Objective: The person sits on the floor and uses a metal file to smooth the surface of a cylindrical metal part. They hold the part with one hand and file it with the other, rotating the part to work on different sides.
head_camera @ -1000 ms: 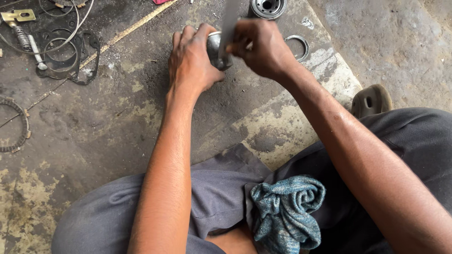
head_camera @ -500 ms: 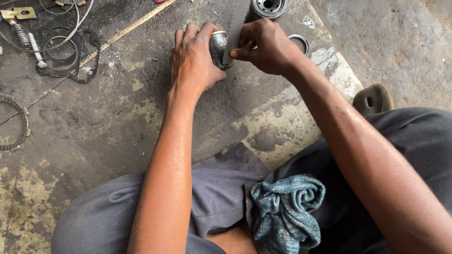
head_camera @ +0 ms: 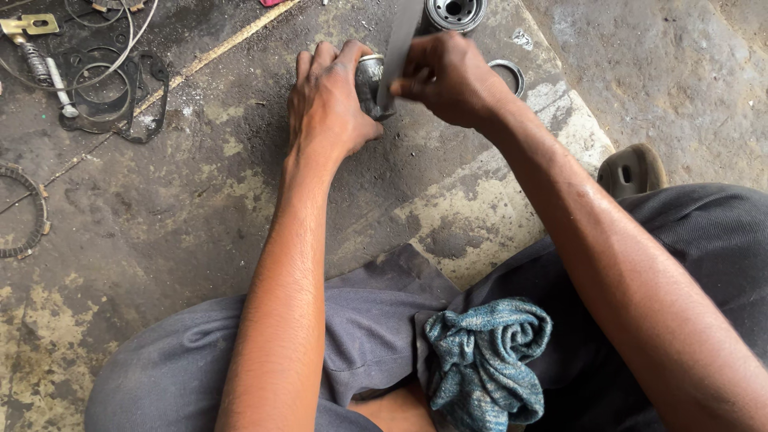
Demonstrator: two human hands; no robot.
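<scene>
My left hand (head_camera: 330,100) is wrapped around a small grey metal cylinder (head_camera: 369,82) and presses it against the stained concrete floor (head_camera: 200,208). My right hand (head_camera: 450,78) grips a flat metal file (head_camera: 398,44), whose blade lies across the top of the cylinder and slants up out of the frame. Both hands touch at the part.
A round metal bearing part (head_camera: 454,13) and a thin metal ring (head_camera: 509,74) lie just beyond my right hand. Gaskets, wire and a spring (head_camera: 96,80) sit at the upper left, a toothed ring (head_camera: 24,212) at the left edge. A blue rag (head_camera: 484,360) rests on my lap.
My right hand has slid the file back and forth over the cylinder, and it now sits slightly nearer. My left hand has kept its hold in the same spot.
</scene>
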